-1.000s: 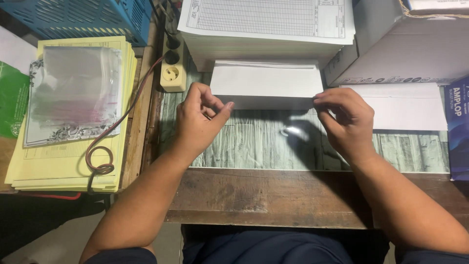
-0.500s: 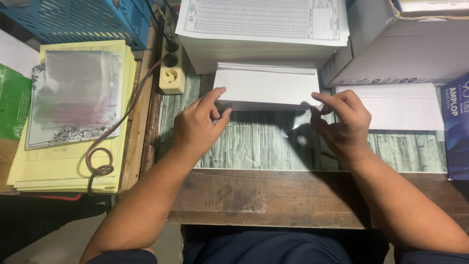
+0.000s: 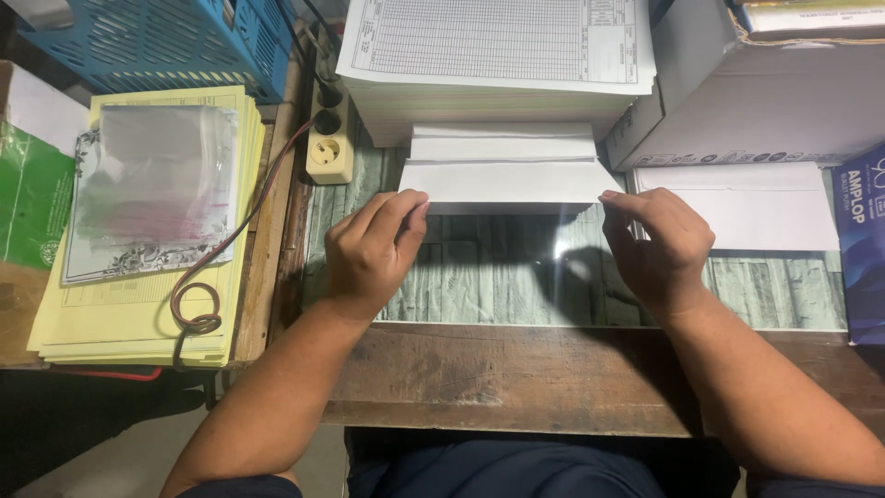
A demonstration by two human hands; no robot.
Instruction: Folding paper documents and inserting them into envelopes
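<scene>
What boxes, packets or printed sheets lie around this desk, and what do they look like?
Blue packet: far right edge, rectangular, white lettering.
Grey-white cardboard box: top right, a row of small symbols along its lower edge.
Printed form stack: top centre, white, gridded.
Green packet: far left, white emblem.

white envelope point(image 3: 507, 182) lying flat on green-patterned desk, flap open, atop small envelope stack.

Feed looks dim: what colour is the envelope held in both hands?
White, plain; the envelope shows best in the head view.
</scene>
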